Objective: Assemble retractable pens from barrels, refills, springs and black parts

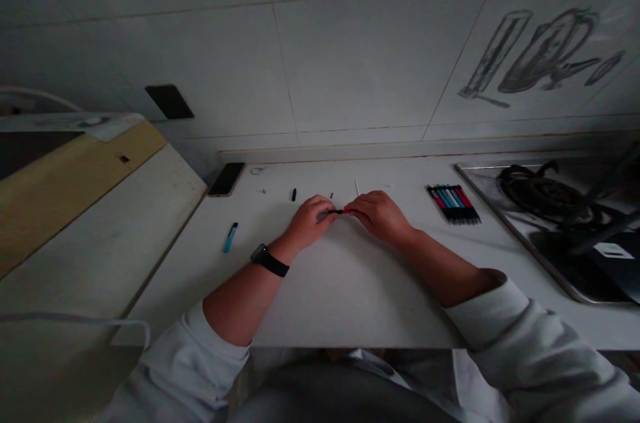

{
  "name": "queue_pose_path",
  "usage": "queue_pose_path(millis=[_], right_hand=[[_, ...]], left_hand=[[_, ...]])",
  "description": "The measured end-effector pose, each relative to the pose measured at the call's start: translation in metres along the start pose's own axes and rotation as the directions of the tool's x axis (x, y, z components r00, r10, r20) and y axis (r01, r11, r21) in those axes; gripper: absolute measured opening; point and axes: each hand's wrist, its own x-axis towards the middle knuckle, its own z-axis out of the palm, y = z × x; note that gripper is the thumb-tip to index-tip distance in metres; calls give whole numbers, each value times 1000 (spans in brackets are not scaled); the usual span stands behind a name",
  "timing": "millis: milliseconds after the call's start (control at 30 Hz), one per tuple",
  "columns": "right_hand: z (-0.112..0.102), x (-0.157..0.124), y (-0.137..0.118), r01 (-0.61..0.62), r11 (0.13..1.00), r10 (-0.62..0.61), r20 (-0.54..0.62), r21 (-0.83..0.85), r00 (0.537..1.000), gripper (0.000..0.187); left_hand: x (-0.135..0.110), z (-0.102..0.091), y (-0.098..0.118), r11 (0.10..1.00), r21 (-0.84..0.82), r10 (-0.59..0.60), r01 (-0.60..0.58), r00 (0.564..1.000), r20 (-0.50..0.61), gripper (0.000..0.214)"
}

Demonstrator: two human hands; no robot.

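The left hand point(309, 219) pinches the black end of a red-and-black pen point(340, 212), the right hand point(381, 214) its red end. A slack or crooked pinch could let the pen slip. Left of the pen lie a phone point(227, 179), a blue pen point(231, 237) and a small black piece point(294, 194). Just beyond it, a tiny dark part point(331, 196) and white stick point(357, 186) risk being knocked by the knuckles; right of it, a row of pens point(453, 204).
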Motion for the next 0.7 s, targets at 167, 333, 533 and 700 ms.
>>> queue_pose_path(millis=[167, 333, 533, 700], right_hand=[[0, 1, 0, -15, 1000, 15, -31, 10, 999, 26], [-1, 0, -2, 17, 1000, -17, -36, 1, 999, 23], [1, 0, 1, 3, 999, -2, -28, 38, 1000, 24], [1, 1, -2, -18, 998, 19, -17, 59, 1000, 22]], left_hand=[[-1, -1, 2, 1000, 18, -4, 5, 1000, -23, 5], [0, -1, 4, 999, 22, -32, 32, 999, 21, 19], [0, -1, 2, 1000, 23, -14, 14, 1000, 12, 11], [0, -1, 2, 1000, 22, -9, 9, 1000, -11, 4]])
